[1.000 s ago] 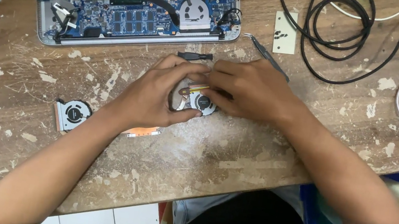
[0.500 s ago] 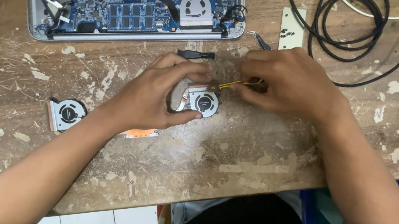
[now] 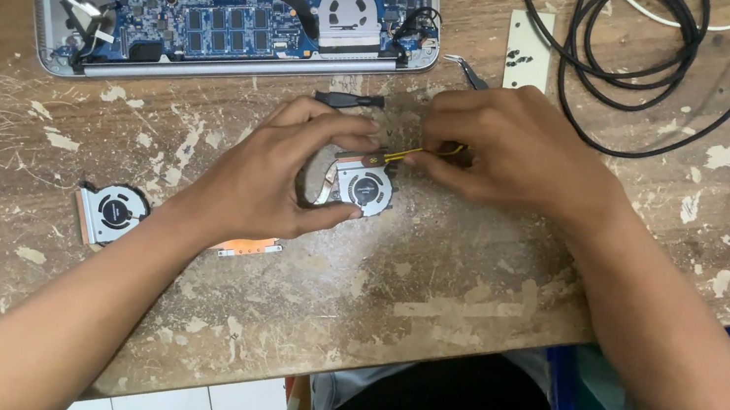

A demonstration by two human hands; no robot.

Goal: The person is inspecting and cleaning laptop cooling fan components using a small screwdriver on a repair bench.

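Left hand (image 3: 275, 174) grips the flat-lying fan (image 3: 362, 185); right hand (image 3: 506, 145) pinches its wires (image 3: 414, 153), running up-right

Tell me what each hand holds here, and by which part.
The left hand grips the small cooling fan by its metal housing, on the table. The right hand pinches the fan's thin wire lead near its far end.

Laptop (image 3: 231, 1) top cut off, fan cable (image 3: 419, 152) end hidden in right hand (image 3: 505, 150)
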